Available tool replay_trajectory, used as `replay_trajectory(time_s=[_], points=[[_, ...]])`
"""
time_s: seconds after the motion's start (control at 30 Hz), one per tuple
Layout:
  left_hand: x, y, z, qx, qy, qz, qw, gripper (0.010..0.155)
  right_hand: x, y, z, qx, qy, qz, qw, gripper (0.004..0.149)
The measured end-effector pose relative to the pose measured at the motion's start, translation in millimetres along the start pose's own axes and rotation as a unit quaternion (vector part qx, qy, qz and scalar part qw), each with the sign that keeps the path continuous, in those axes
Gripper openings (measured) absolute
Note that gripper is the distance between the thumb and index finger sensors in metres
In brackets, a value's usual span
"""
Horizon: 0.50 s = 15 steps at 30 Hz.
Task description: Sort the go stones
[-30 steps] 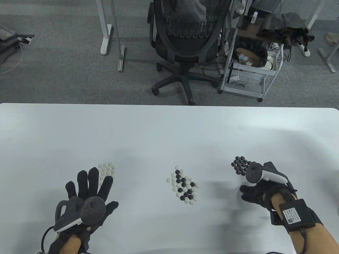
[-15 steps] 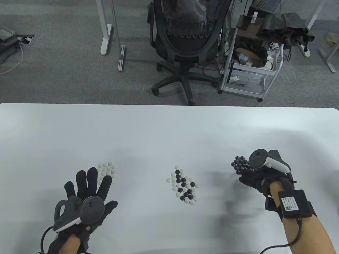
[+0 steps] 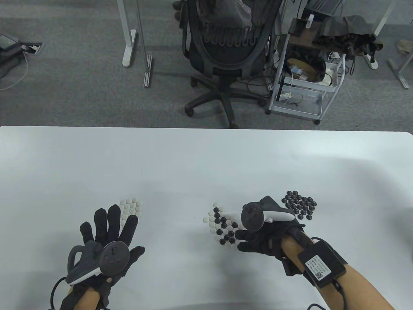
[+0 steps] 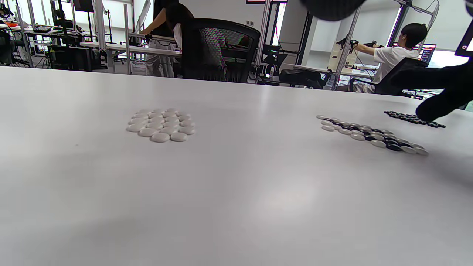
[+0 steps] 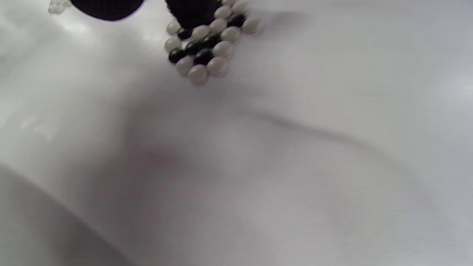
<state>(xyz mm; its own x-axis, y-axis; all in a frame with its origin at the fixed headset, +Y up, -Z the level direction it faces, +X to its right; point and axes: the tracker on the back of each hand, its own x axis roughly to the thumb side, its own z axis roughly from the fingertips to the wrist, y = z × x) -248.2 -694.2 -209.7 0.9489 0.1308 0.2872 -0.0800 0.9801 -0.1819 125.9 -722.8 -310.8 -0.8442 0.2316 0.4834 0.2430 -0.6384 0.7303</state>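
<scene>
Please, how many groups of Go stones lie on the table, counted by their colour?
All-white group: 1
All-black group: 1
Mixed black-and-white group: 1
Total: 3 groups

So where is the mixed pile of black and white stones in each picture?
Table view: mixed pile at table centre, right hand at its right edge.
Left wrist view: mixed pile right of middle.
Right wrist view: mixed pile at top, under a fingertip.
Shared landmark: white pile, to its left.
</scene>
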Motion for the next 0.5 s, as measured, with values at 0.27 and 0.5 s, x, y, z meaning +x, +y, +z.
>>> replay_trajectory(time_s=[0.27, 0.5], points=[[2, 0, 0, 0.004, -0.005, -0.003, 1.0, 0.077, 15, 9, -29, 0.029, -0.016, -0.004, 0.999, 0.073], [0, 0, 1, 0.003, -0.005, 0.001, 1.0, 0.077, 20, 15, -39, 0.038, -0.014, 0.015, 0.999, 0.074]])
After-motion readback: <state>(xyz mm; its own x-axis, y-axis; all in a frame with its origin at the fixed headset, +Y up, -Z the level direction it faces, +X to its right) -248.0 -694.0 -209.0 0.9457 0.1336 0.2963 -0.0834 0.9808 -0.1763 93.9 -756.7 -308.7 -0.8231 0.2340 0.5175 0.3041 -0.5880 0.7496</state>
